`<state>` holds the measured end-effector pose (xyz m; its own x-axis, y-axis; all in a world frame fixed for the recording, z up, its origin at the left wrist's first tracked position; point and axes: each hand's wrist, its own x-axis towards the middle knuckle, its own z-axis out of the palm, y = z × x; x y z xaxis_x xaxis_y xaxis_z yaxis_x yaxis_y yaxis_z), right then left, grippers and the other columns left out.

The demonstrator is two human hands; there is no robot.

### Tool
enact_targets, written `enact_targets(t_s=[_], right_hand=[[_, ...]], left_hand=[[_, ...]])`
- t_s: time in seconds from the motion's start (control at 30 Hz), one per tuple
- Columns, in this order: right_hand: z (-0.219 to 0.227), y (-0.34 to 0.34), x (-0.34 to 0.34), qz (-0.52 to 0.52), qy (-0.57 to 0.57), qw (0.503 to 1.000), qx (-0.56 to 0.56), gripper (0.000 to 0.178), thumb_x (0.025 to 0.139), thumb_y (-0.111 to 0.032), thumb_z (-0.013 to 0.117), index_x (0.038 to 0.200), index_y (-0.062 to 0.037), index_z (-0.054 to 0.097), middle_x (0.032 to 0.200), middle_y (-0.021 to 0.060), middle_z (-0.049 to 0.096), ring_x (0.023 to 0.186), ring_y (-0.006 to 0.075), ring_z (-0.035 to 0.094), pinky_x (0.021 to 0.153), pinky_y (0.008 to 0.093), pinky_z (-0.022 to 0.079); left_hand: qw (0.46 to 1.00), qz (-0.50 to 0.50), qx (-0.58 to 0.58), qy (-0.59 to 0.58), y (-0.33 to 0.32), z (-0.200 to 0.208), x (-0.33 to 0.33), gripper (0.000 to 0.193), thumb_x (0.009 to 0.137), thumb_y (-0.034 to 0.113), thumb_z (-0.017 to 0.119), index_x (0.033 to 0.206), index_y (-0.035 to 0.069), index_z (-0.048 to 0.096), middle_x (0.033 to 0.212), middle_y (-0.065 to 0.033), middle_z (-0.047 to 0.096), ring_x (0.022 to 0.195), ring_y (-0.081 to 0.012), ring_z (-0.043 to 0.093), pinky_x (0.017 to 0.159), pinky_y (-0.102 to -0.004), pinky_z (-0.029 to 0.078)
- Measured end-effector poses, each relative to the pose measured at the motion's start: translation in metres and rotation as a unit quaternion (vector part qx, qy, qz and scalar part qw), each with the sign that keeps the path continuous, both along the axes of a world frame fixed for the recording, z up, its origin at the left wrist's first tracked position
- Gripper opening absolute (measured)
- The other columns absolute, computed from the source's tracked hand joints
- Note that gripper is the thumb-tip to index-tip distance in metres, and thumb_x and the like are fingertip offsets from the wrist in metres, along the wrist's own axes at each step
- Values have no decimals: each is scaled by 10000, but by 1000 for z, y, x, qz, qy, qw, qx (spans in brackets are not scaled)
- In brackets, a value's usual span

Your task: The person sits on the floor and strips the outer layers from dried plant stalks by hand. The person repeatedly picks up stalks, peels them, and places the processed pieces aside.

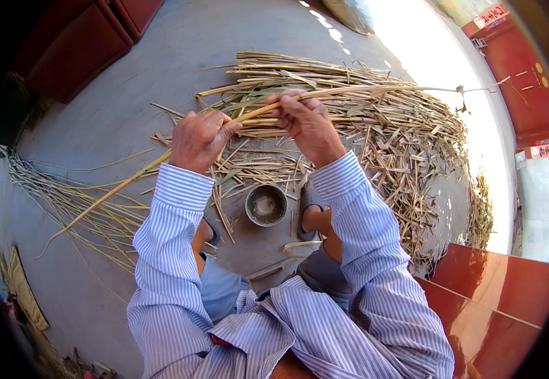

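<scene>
A long yellow reed stalk (256,114) runs slantwise across both my hands, its thin dry tip reaching far right and its bent lower end hanging to the left. Closed around its middle is my left hand (200,140), knuckles up. A short way along the stalk, my right hand (307,126) grips it between thumb and fingers. Beyond my hands lies a big pile of cut reed stalks (350,95) with dry leaves. On the floor between my feet stands a round dark bowl (266,205), with something pale inside that I cannot make out.
Thin peeled-looking stalks (91,208) fan out on the floor at left. Leaf scraps (407,189) litter the right side. A reddish-brown glossy tabletop (476,297) stands at lower right, a dark red seat (75,50) at upper left, and a red door (521,76) at far right.
</scene>
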<state>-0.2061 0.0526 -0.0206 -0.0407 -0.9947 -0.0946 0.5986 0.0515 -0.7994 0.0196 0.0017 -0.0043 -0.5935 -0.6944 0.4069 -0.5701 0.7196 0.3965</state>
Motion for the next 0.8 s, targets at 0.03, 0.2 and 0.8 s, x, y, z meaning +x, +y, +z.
enact_targets(t_s=[0.03, 0.2, 0.8], right_hand=[[-3, -4, -17, -23, 6, 999, -33, 106, 975, -150, 562, 1024, -76, 619, 1007, 66, 693, 833, 101, 632, 710, 211, 533], [2, -11, -43, -86, 51, 994, -49, 190, 971, -178, 580, 1108, -49, 605, 1049, 86, 691, 884, 113, 634, 741, 227, 506], [-37, 31, -215, 27, -266, 960, -85, 327, 986, -227, 535, 1132, 66, 541, 964, 158, 648, 745, 152, 602, 579, 234, 520]], left_hand=[[999, 7, 27, -16, -2, 3, 0, 309, 883, 366, 636, 816, 68, 680, 684, -87, 623, 615, -286, 551, 588, -396, 404], [995, 32, 84, 46, -8, -10, 21, 325, 861, 371, 669, 756, 64, 650, 598, -123, 590, 569, -325, 585, 519, -432, 431], [996, 43, -54, 54, -16, -15, 43, 261, 811, 332, 699, 771, 105, 575, 683, -85, 581, 634, -311, 564, 572, -430, 410]])
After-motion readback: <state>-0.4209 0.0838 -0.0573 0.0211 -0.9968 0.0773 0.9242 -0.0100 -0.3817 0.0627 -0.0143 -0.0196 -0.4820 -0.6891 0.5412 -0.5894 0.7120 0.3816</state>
